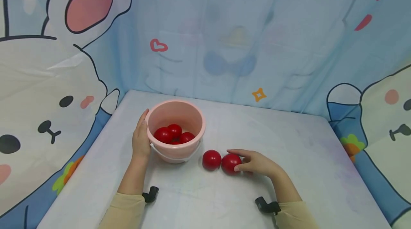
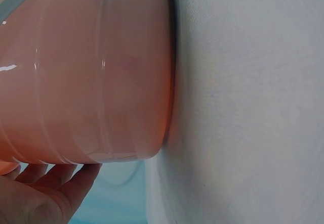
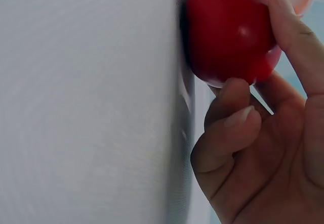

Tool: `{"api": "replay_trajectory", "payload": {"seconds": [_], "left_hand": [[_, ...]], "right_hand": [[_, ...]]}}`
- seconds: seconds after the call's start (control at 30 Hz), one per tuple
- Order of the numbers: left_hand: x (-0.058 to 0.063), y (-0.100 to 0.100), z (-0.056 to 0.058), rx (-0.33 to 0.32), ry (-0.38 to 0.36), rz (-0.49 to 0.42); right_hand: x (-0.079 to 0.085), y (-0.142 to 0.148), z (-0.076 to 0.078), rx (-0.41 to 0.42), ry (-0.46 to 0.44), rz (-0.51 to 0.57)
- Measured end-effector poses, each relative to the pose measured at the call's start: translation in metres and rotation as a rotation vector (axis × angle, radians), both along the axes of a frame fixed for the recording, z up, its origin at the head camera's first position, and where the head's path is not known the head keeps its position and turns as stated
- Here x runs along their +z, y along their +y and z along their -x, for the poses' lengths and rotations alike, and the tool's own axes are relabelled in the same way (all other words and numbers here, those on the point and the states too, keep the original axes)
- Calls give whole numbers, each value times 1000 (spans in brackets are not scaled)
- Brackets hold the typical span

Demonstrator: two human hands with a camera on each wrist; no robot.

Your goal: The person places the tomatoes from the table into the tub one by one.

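Note:
A pale pink bucket (image 1: 176,151) with a white handle stands upright at the middle left, several glossy red apples (image 1: 163,135) inside it. My left hand (image 1: 141,140) rests along the bucket's left side, its fingers (image 2: 81,183) nearly straight against the outer wall; its thumb is hard to make out. To the right of the bucket, two more red apples sit side by side on the table. My right hand (image 1: 258,163) grips the right-hand apple (image 1: 230,164) from the right, fingers and thumb about it. The other apple (image 1: 211,160) lies between it and the bucket.
Everything stands on a table with a white cloth (image 1: 205,200). Behind it hangs a light blue printed curtain (image 1: 199,18), with cartoon-print sheets at both sides. Black camera mounts (image 1: 268,205) sit at both wrists, near the beige sleeves.

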State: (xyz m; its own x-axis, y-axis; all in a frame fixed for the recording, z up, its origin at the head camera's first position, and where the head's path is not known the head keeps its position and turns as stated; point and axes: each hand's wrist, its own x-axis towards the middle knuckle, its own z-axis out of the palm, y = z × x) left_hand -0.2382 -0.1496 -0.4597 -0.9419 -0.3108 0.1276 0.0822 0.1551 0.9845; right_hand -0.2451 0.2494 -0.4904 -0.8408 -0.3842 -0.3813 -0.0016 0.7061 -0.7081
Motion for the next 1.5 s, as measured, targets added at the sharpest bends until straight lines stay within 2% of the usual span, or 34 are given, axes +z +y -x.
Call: {"api": "replay_trajectory", "payload": {"seconds": [0.27, 0.57, 0.8, 1.5], "left_hand": [[1, 0, -1, 1, 2, -9], [0, 1, 0, -5, 3, -6], [0, 1, 0, -4, 18, 4], [4, 1, -3, 5, 12, 2]], "right_hand": [[-5, 3, 1, 1, 50, -12], [-2, 3, 4, -27, 62, -44], [6, 6, 7, -33, 69, -35], [39, 6, 18, 40, 123, -41]]}}
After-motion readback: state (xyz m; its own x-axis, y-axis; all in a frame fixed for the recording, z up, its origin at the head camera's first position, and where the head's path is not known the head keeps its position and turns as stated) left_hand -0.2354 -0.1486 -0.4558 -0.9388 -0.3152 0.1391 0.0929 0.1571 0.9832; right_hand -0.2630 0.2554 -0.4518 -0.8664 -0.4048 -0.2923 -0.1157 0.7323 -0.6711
